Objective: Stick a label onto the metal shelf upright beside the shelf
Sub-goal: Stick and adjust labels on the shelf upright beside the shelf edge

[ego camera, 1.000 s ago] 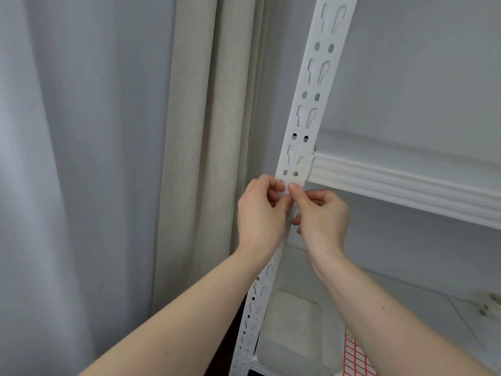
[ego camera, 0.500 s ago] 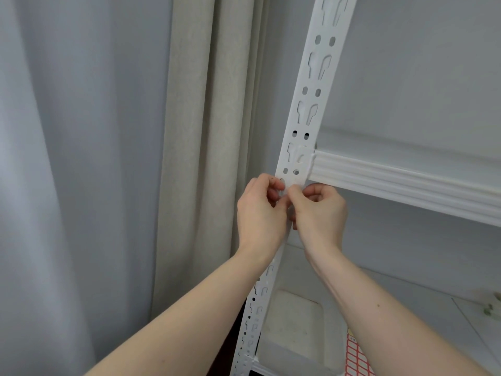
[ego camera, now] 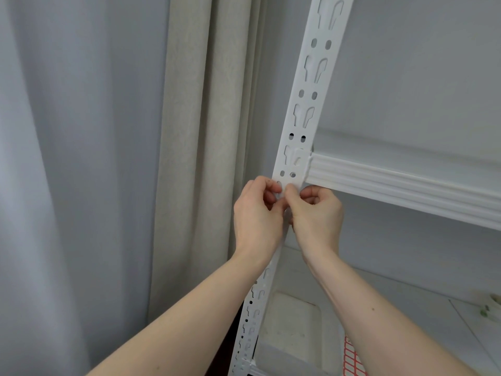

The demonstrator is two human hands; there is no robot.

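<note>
A white perforated metal shelf upright (ego camera: 306, 109) runs diagonally from the top right down to the bottom centre. My left hand (ego camera: 257, 221) and my right hand (ego camera: 315, 215) meet in front of it, just below where the white shelf beam (ego camera: 393, 183) joins. Both thumbs and forefingers pinch together against the upright's face. A small pale label (ego camera: 282, 195) shows between the fingertips, mostly hidden by them. Whether it touches the metal I cannot tell.
A beige curtain (ego camera: 206, 147) hangs left of the upright, with a grey curtain (ego camera: 67, 158) further left. A lower shelf board (ego camera: 406, 297) holds a pale rectangular block (ego camera: 295, 327), a red-and-white grid sheet (ego camera: 352, 359) and a small object (ego camera: 492, 308) at the right edge.
Both hands have crept slightly upward along the upright, staying pinched together. The view has shifted a little.
</note>
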